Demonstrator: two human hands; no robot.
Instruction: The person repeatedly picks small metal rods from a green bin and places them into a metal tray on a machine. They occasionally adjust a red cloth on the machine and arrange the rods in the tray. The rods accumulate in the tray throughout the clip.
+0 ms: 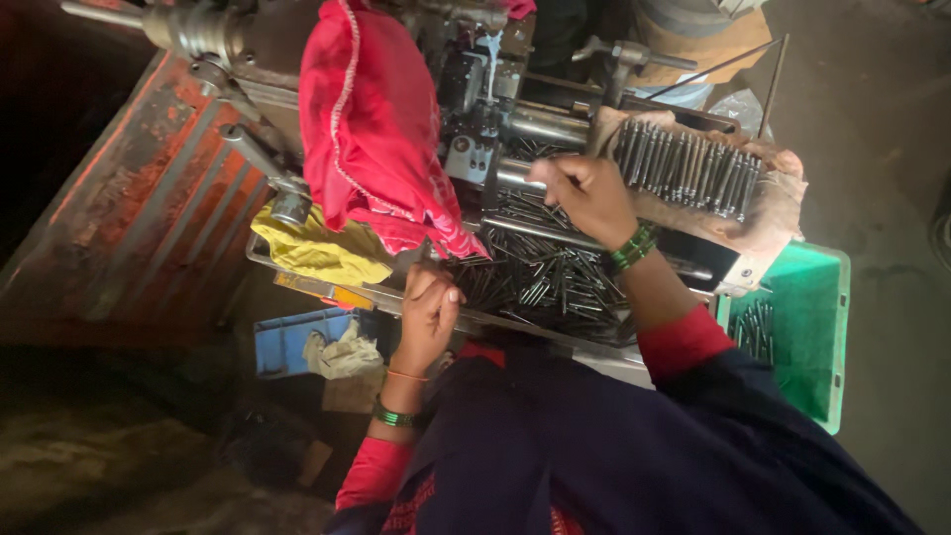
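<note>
thin dark metal pins (540, 277) – heaped loosely, crisscrossed, in the machine's tray (297, 269).

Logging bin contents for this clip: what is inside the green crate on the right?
A small bunch of thin metal rods lies against the left wall of the green crate. The person's sleeve and the machine's tray cover its near-left corner.

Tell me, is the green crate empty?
No, the green crate holds a small bunch of metal rods lying in its near corner.
</note>
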